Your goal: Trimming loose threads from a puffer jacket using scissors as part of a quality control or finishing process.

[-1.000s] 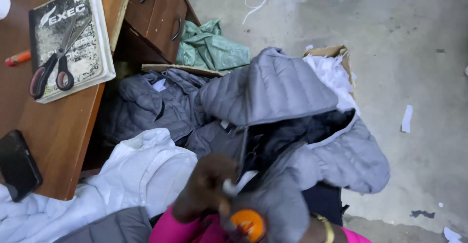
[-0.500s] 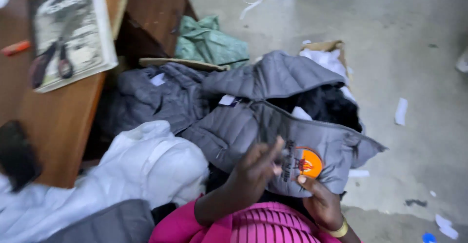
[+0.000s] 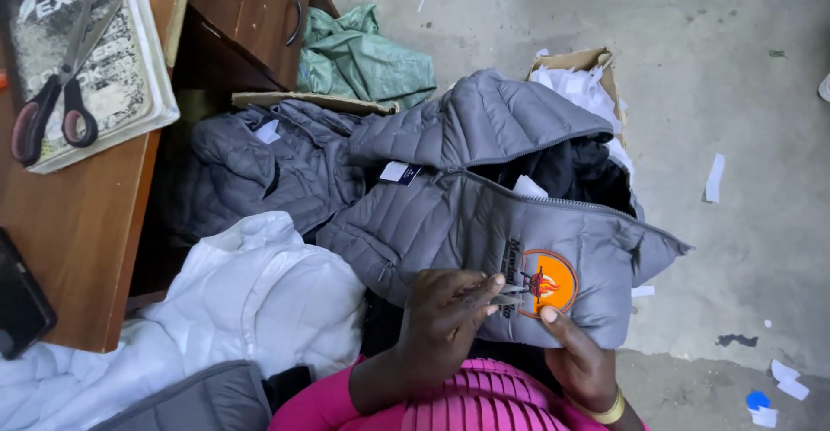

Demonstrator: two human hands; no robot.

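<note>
1. Since the earlier frames, the grey quilted jacket is lying flatter, and its orange round badge is now showing fully instead of being bunched under the hands.
2. On the jacket's lower front, the left hand is pinching a small metal tool just left of the badge, its grip closed on the tool; what kind of tool it is stays too small to make out.
3. Below the badge, the right hand is clamping the jacket's hem, thumb on top, fingers hidden under the cloth.
4. Left of the jacket, a white garment is lying partly cut off by the frame edge.
5. Beyond that, scissors are resting on a book on the desk.
6. Behind the jacket, a cardboard box is mostly covered.
</note>
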